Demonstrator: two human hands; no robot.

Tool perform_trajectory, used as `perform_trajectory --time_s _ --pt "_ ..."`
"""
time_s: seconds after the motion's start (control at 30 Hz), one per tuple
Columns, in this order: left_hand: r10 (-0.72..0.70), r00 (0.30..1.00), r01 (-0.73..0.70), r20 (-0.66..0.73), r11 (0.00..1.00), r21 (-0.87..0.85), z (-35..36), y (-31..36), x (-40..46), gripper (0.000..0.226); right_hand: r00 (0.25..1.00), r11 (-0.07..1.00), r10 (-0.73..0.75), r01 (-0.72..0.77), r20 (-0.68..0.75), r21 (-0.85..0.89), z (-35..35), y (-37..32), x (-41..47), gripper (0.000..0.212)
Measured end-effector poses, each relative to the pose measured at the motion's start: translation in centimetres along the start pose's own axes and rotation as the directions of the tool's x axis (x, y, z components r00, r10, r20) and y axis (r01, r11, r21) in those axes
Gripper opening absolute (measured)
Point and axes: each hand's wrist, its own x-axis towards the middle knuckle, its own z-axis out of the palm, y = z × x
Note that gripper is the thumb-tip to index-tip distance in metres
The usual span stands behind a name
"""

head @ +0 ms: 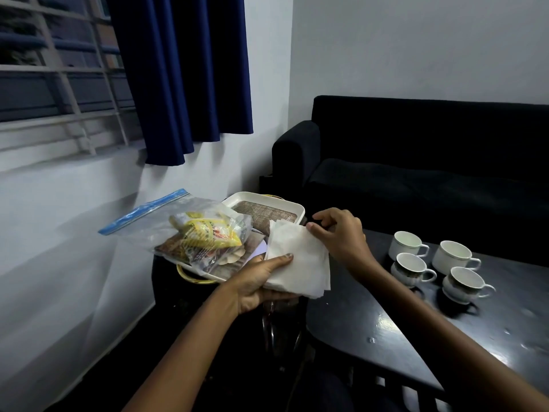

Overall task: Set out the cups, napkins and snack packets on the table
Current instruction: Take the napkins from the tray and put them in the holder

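Note:
A stack of white napkins (pixel 298 261) is held in the air between the tray and the dark table. My left hand (pixel 255 281) grips the stack from below, thumb on top. My right hand (pixel 337 233) pinches the stack's upper right edge. A clear zip bag with yellow snack packets (pixel 196 233) lies on the white tray (pixel 292 208) to the left. Several white cups (pixel 408 243) stand together on the black table (pixel 371 328) at the right.
The tray rests on a small dark stand by the white wall. A black sofa (pixel 416 162) stands behind the table. A blue curtain (pixel 184 75) hangs over a barred window at the upper left. The table's near corner points toward me.

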Motion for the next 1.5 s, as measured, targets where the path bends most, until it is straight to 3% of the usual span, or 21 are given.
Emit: perform_trajectory --time_s 0.1,0.2,0.3,0.4,0.57,0.77,0.97,1.07,1.13,1.23,1.5 --pt "0.022 0.999 -0.025 -0.048 0.998 -0.061 0.1 0.2 -0.1 0.015 0.989 0.964 0.144 -0.146 0.028 0.224 0.5 0.6 -0.5 0.039" --pt "0.044 0.996 -0.049 -0.071 0.996 -0.080 0.2 0.2 -0.2 0.014 0.933 0.811 0.285 -0.356 0.218 0.465 1.6 0.8 -1.3 0.033" --pt "0.036 0.997 -0.042 -0.062 0.995 -0.086 0.5 0.2 -0.1 0.016 0.894 0.667 0.287 -0.445 0.345 0.597 2.6 0.8 -2.0 0.030" --pt "0.022 0.998 -0.026 -0.053 0.997 -0.076 0.7 0.0 -0.1 0.015 0.893 0.628 0.261 -0.446 0.367 0.637 3.5 0.6 -2.2 0.026" --pt "0.087 0.983 -0.103 -0.162 0.990 -0.094 0.6 0.2 0.1 0.033 0.887 0.656 0.329 -0.462 0.324 0.597 3.5 0.8 -2.2 0.044" --pt "0.150 0.955 -0.163 -0.256 0.986 -0.031 0.7 -0.1 0.4 0.033 0.902 0.741 0.301 -0.425 0.309 0.520 3.3 2.2 -3.0 0.011" --pt "0.250 0.900 -0.205 -0.358 0.966 0.159 0.5 -0.2 0.8 0.017 0.941 0.789 0.252 -0.336 0.227 0.515 3.1 2.7 -3.5 0.018" --pt "0.296 0.864 -0.206 -0.406 0.946 0.250 0.6 -0.1 0.8 0.028 0.947 0.807 0.249 -0.320 0.205 0.497 2.8 3.0 -3.7 0.018" --pt "0.336 0.857 -0.206 -0.390 0.918 0.338 0.8 -0.3 0.8 0.031 0.947 0.811 0.253 -0.320 0.199 0.490 2.6 3.3 -3.8 0.017" --pt "0.350 0.876 -0.207 -0.332 0.894 0.396 1.4 -0.7 0.9 0.017 0.944 0.812 0.259 -0.326 0.203 0.484 2.3 3.7 -4.1 0.016" --pt "0.256 0.917 -0.175 -0.305 0.947 0.269 3.3 -1.3 -0.3 0.021 0.948 0.791 0.282 -0.317 0.148 0.523 0.2 5.0 -4.9 0.015"
